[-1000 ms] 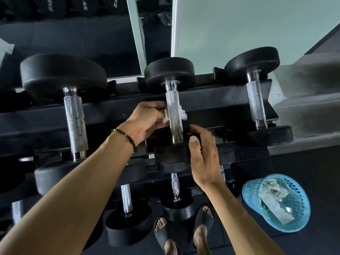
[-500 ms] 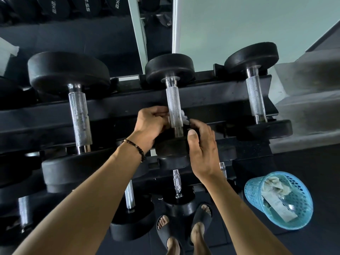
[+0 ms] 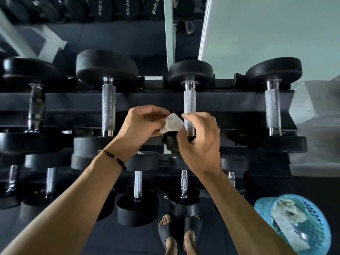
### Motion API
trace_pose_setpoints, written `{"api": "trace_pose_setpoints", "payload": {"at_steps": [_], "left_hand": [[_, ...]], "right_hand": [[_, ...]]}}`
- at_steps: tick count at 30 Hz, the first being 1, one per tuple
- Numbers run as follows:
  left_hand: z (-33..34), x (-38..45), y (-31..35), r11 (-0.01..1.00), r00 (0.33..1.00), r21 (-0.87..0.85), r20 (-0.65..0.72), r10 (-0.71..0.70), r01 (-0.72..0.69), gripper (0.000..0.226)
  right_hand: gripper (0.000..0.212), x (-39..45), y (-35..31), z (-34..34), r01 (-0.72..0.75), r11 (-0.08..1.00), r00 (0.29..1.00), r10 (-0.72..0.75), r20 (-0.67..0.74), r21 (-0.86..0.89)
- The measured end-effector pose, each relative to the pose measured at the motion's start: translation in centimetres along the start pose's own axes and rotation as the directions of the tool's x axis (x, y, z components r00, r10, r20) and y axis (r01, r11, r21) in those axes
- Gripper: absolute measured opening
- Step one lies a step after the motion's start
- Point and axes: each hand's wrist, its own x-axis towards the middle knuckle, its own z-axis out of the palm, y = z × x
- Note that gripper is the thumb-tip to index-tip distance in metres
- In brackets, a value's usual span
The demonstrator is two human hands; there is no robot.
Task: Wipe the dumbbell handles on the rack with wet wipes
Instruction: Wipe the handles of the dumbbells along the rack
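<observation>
Dark gym rack [image 3: 165, 102], mid-frame: left hand [image 3: 141, 122] and right hand [image 3: 200, 142] both pinch the crumpled wipe [image 3: 172, 124]; refold to a clean face before wrapping the next handle [image 3: 108, 107] at centre-left.

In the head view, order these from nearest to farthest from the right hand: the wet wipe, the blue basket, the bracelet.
From the right hand:
1. wet wipe, touching its fingers, just left.
2. bracelet, on the left wrist.
3. blue basket, on the floor, lower right.

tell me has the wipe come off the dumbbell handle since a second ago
Yes. The wipe was wrapped round the handle earlier; now it sits just left of that handle, pinched between the left hand and right hand.
</observation>
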Motion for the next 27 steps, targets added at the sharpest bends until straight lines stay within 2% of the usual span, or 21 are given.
{"api": "trace_pose_setpoints", "payload": {"at_steps": [2,4,10,11,13,16,18,20,22,23,27], "left_hand": [[-0.2,-1.2,0.4,0.993,0.999,-0.114,-0.038,-0.02,0.015,0.016],[-0.6,-2.1,0.6,0.982,0.998,-0.189,-0.047,-0.035,0.026,0.015],[-3.6,-4.9,0.8,0.998,0.998,-0.026,0.035,0.05,-0.049,0.028],[-4.3,-5.3,1.1,0.997,0.997,0.034,0.035,0.075,-0.076,0.027],[-6.1,-5.8,1.3,0.943,0.983,0.287,-0.02,0.18,-0.167,0.022],[-9.4,-6.0,0.6,0.743,0.932,0.644,-0.127,0.34,-0.183,0.019],[-11.5,-5.7,-0.9,0.64,0.9,0.754,-0.164,0.403,-0.15,0.021],[-13.2,-5.1,-2.8,0.576,0.905,0.808,-0.145,0.4,-0.125,0.038],[-14.1,-4.4,-4.6,0.577,0.921,0.802,-0.095,0.377,-0.153,0.057],[-14.3,-4.1,-5.3,0.586,0.92,0.79,-0.074,0.385,-0.181,0.059],[-14.3,-3.4,-6.6,0.62,0.886,0.741,-0.073,0.458,-0.259,0.054]], "right_hand": [[0.019,0.1,-1.5,0.5,0.07,0.992,0.996,-0.075,0.047,0.102],[0.021,0.0,-2.6,0.8,0.03,0.98,0.992,-0.053,0.114,0.195],[0.02,-0.4,-5.3,1.8,-0.186,0.909,0.964,0.096,0.247,0.373],[0.025,-0.4,-5.7,2.3,-0.223,0.889,0.955,0.117,0.272,0.399],[0.024,-0.5,-6.5,3.6,-0.264,0.88,0.941,0.145,0.307,0.395],[0.024,-0.4,-7.6,5.8,-0.298,0.874,0.93,0.173,0.325,0.385],[0.024,-0.1,-8.4,7.2,-0.297,0.879,0.935,0.189,0.301,0.372],[0.021,0.5,-8.8,8.7,-0.24,0.912,0.96,0.171,0.221,0.333],[0.016,1.4,-8.9,10.2,-0.182,0.942,0.981,0.153,0.122,0.282],[0.015,1.9,-9.0,11.0,-0.17,0.951,0.985,0.152,0.086,0.258],[0.014,4.6,-10.0,13.8,-0.148,0.97,0.988,0.151,-0.002,0.195]]}}
